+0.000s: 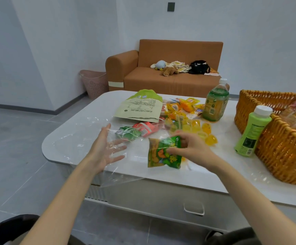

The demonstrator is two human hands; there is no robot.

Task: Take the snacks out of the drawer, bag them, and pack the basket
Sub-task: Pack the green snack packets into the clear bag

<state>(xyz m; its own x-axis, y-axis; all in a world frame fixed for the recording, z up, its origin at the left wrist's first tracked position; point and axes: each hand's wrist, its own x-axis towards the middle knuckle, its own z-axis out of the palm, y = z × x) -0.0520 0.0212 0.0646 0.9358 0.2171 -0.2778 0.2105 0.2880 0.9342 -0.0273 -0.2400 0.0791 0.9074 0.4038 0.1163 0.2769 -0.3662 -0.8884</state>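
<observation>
My right hand [192, 149] grips a green and orange snack packet [163, 153] just above the white table [214, 175]. My left hand [106, 149] is spread inside the mouth of a clear plastic bag [83, 137] that lies over the table's left part. A green packet [128, 133] and a red packet [146, 129] show through the clear film. Yellow jelly cups [207, 134] and orange snack packs [180, 106] lie behind my right hand. The wicker basket [278, 149] stands at the right. The drawer [175, 204] under the tabletop is closed.
A large pale green pouch [139, 108] lies at the back of the table. A green tea bottle [215, 101] stands behind the snacks and a light green bottle [252, 133] leans by the basket. A brown sofa [163, 68] and a pink bin [95, 84] are beyond.
</observation>
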